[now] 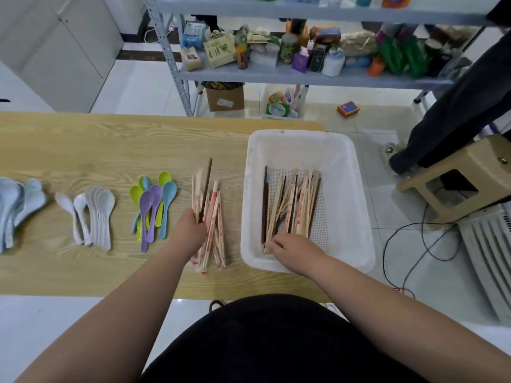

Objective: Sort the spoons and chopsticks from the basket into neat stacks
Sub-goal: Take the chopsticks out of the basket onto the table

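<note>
A person's left hand [190,228] gripped a small bunch of chopsticks, one dark chopstick [206,189] among a few paper-wrapped ones, fingers curled round their near ends and the tips pointing toward the far edge of the table [110,139]. The hand was over a loose pile of wrapped chopsticks [215,239] lying near the table's front edge, just left of the basket [304,145].

The right hand [296,250] reached into the white basket, its fingertips on the near ends of the pale sticks there. Whether they had closed on any could not be told. The basket sat at the table's right end and jutted past the right edge. It held a jumble of bare, wrapped and dark chopsticks [293,205], roughly lengthwise.

Three groups of spoons lay in a row to the left. Coloured spoons [152,205] in green, purple and blue were nearest the pile. White spoons [94,214] lay nested at the middle, and pale blue spoons [13,208] were by the left edge.

Beyond the table stood a cluttered shelving unit [276,76]. A second person's dark trouser leg [456,106] and a tan stool [456,183] were at the right.
</note>
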The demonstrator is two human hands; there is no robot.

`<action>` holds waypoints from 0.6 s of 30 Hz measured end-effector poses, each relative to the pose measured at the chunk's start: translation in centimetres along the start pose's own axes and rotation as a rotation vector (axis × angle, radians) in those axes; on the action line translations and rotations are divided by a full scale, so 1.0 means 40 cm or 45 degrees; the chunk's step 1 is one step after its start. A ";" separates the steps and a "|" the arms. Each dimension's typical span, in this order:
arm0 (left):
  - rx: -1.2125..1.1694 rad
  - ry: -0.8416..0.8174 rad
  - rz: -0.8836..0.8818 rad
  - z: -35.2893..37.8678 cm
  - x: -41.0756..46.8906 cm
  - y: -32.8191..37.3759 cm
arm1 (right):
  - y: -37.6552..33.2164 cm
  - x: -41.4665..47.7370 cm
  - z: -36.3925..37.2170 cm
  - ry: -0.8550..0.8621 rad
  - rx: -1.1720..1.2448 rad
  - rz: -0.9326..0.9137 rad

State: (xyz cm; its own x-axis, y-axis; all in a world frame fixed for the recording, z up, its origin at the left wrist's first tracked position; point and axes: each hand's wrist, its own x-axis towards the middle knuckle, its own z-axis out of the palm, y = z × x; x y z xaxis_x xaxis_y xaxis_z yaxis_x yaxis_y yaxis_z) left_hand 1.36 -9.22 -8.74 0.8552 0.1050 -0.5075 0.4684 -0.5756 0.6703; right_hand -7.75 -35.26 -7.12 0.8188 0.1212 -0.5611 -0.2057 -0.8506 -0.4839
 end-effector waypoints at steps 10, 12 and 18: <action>0.422 -0.129 0.157 -0.008 0.030 -0.089 | -0.019 -0.009 0.024 0.099 -0.236 0.053; 0.496 -0.189 0.217 -0.001 0.038 -0.103 | -0.018 -0.008 0.028 0.117 -0.231 0.071; 0.722 -0.253 0.292 0.004 0.043 -0.140 | -0.020 -0.012 0.033 0.157 -0.223 0.099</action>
State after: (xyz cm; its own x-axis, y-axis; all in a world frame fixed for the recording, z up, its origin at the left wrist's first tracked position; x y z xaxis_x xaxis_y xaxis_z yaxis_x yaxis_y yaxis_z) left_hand 0.16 -5.97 -13.45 0.8370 -0.1924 -0.5123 0.0422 -0.9106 0.4110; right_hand -8.68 -33.97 -7.34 0.8657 -0.0027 -0.5006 -0.1835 -0.9322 -0.3121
